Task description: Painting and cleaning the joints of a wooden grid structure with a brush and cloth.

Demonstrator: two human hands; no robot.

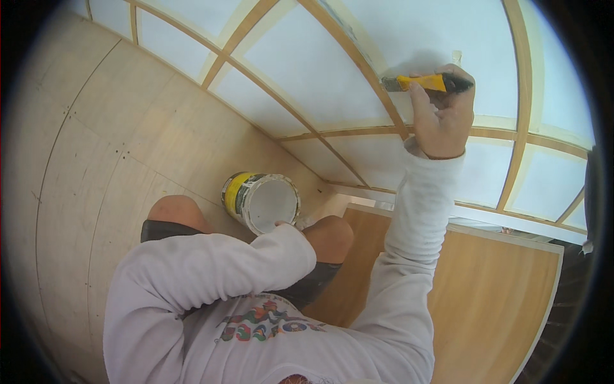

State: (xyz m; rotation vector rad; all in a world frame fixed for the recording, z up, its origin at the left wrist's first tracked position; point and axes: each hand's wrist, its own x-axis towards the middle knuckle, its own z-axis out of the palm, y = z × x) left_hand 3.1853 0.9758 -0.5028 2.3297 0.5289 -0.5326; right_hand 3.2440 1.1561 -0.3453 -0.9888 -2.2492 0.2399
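In my right hand (442, 121) is a putty knife (422, 82) with a yellow and black handle, pinched between thumb and fingers. Its greyish end points left and lies over a wooden strip (368, 70) beside a white panel (457, 29). My left hand (281, 223) is at the near rim of a bucket (238, 192), mostly hidden by its sleeve; a bit of finger shows there. The bucket has a yellow and dark label and a smeared rim, and leans with its mouth to the right. Whitish material shows inside.
The wall is a grid of wooden strips and white panels, with cream bands along many edges. Pale plywood flooring (96, 160) with seams lies at left. A wooden board (492, 288) stretches along my right side. My bent knees (329, 237) flank the bucket.
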